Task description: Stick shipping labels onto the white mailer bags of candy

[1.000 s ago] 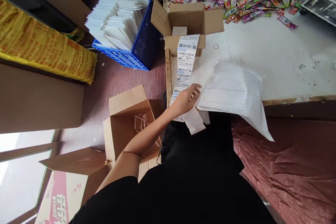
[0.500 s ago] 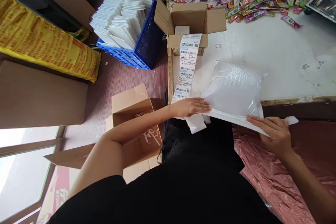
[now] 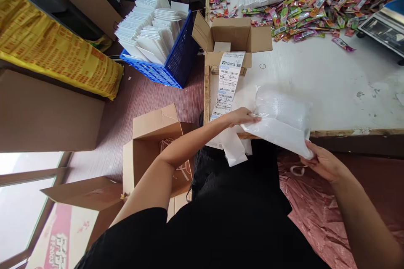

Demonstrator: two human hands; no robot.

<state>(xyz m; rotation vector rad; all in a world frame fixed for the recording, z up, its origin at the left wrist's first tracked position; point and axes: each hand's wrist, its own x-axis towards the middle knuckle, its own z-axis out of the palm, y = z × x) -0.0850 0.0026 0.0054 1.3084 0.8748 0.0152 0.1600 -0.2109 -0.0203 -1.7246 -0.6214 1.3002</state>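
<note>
The left hand (image 3: 242,117) pinches the near left corner of a white bubble mailer (image 3: 277,119), fingers nearly closed; the right hand (image 3: 322,162), partly curled, grips its near right corner. The mailer lies right of centre, over the bench's (image 3: 331,92) edge. Left of it, a label strip (image 3: 227,84) drapes from an open carton (image 3: 232,33).

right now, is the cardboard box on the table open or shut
Open: the cardboard box has its flaps spread outward, and a label strip hangs over the near one.
</note>
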